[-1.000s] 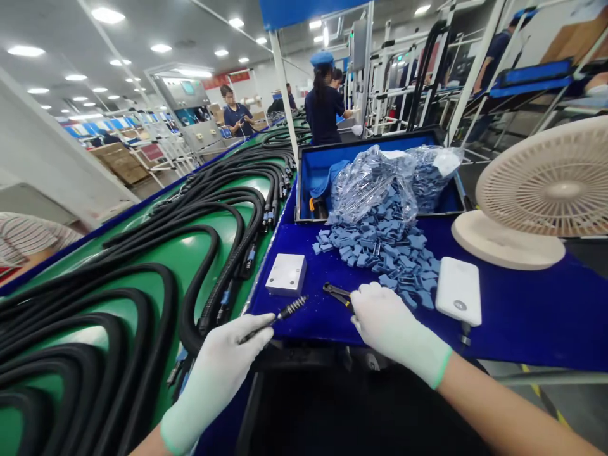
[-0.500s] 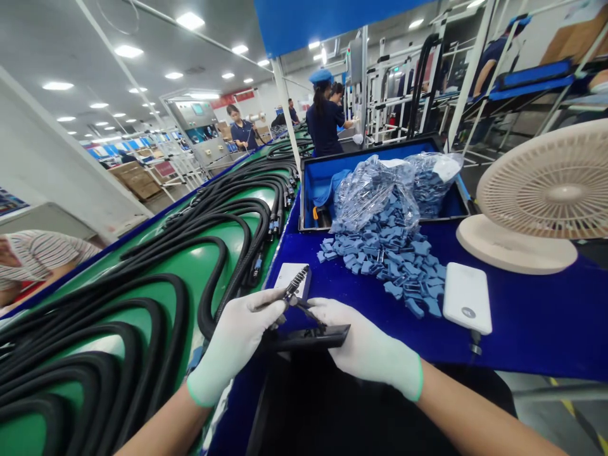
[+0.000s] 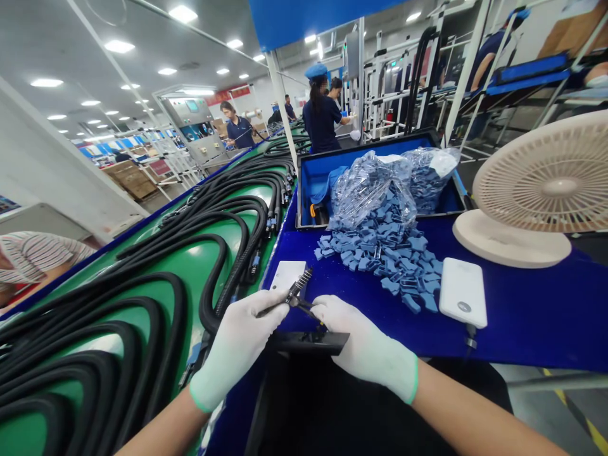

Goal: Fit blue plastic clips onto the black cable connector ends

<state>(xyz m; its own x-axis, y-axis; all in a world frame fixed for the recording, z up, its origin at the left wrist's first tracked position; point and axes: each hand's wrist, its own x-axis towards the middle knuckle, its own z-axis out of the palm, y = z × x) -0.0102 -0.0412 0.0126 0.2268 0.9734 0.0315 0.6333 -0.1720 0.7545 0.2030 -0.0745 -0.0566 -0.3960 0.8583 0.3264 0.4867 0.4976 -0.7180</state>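
Both hands wear white gloves and meet at the near edge of the blue table (image 3: 522, 316). My left hand (image 3: 237, 348) grips a thin black ribbed cable end (image 3: 299, 285) that points up and right. My right hand (image 3: 365, 345) holds small black pliers (image 3: 304, 306), their jaws touching the cable end. A flat black bracket (image 3: 308, 342) lies under my right fingers. A pile of small blue plastic clips (image 3: 384, 253) spills from a clear bag (image 3: 365, 187) just beyond.
A white box (image 3: 287, 275) sits behind the cable end and a white power bank (image 3: 463, 291) lies at right. A beige fan (image 3: 541, 190) stands far right. A blue bin (image 3: 323, 171) is behind. Black hoses (image 3: 142, 297) cover the green conveyor at left. Other people work farther away.
My right hand picked the pliers up off the table and brought them to the cable end in my left hand. Both hands drew together over the black bracket.
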